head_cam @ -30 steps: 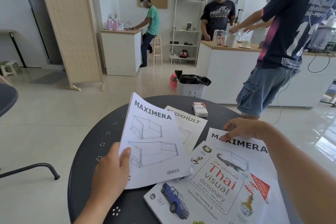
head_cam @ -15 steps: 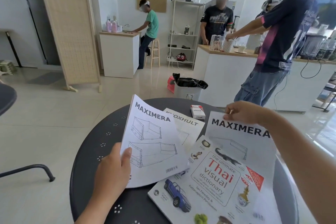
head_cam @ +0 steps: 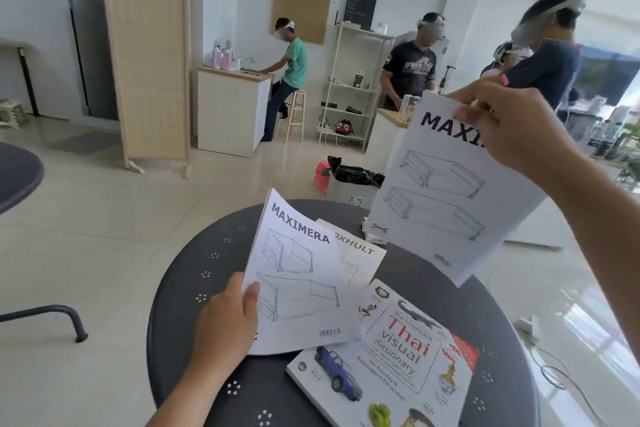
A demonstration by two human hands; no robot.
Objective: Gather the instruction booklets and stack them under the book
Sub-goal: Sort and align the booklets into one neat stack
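My left hand (head_cam: 227,321) grips the lower left edge of a white MAXIMERA booklet (head_cam: 298,281), tilted up off the round dark table (head_cam: 194,288). My right hand (head_cam: 509,128) pinches the top of a second MAXIMERA booklet (head_cam: 446,191) and holds it high in the air above the table's far right. A KNOXHULT booklet (head_cam: 360,260) lies flat on the table, partly under the left booklet. The Thai visual dictionary book (head_cam: 391,360) lies flat at the near right, with nothing under its visible edges.
A small box (head_cam: 369,234) sits at the table's far edge, mostly hidden by the raised booklet. Beyond the table stand a bin with a black bag (head_cam: 353,180), white counters, a shelf, a folding screen (head_cam: 145,55) and three people. A dark chair (head_cam: 20,184) is at the left.
My right hand pulled the second MAXIMERA booklet out from under the book and lifted it up off the table. My left hand kept hold of its booklet.
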